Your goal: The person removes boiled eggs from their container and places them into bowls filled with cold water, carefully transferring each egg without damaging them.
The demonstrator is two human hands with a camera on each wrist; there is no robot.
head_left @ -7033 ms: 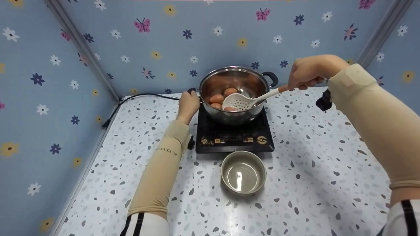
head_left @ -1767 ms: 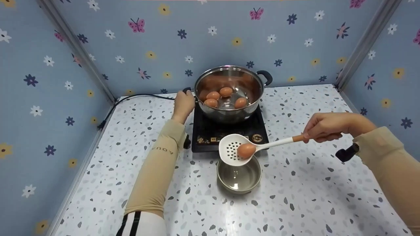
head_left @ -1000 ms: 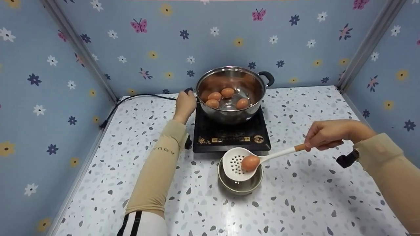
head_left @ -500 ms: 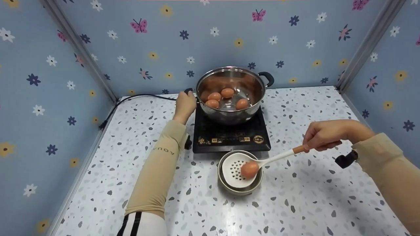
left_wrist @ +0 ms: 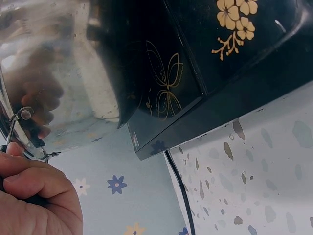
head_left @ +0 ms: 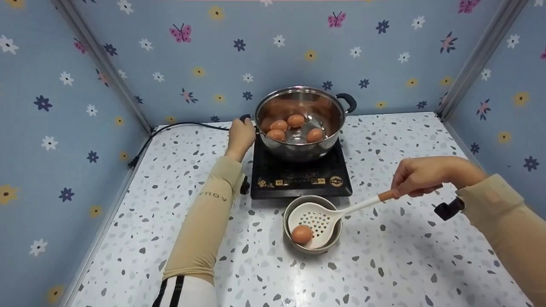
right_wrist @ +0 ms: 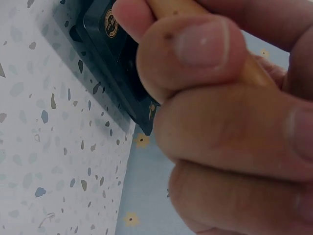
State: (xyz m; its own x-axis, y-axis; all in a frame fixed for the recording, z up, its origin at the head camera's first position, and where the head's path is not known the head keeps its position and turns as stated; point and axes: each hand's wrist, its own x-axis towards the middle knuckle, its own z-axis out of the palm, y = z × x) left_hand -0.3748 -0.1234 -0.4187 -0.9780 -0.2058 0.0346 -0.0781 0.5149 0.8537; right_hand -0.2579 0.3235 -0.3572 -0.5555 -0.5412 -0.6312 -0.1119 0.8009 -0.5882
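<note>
My right hand (head_left: 420,175) grips the wooden end of a white skimmer (head_left: 326,217), whose perforated head is tilted down inside a grey-beige bowl (head_left: 286,230). A brown egg (head_left: 302,234) lies at the head's lower left edge. In the right wrist view the fingers (right_wrist: 195,54) wrap round the wooden handle (right_wrist: 254,68). With my left hand (head_left: 241,135) I hold the left handle of a steel pot (head_left: 298,149); the left wrist view shows the fingers (left_wrist: 44,183) curled round that handle. Several brown eggs (head_left: 295,120) lie in the pot.
Under the pot is a black induction cooker (head_left: 300,183), with the bowl just in front of it. A black cord (head_left: 192,123) runs left along the back of the speckled table (head_left: 405,256). Flower-patterned walls (head_left: 281,25) enclose the back and sides.
The skimmer has carried an egg from the pot to the bowl and tipped down into it. The egg has rolled from near the handle to the head's lower left. The left hand stays on the pot.
</note>
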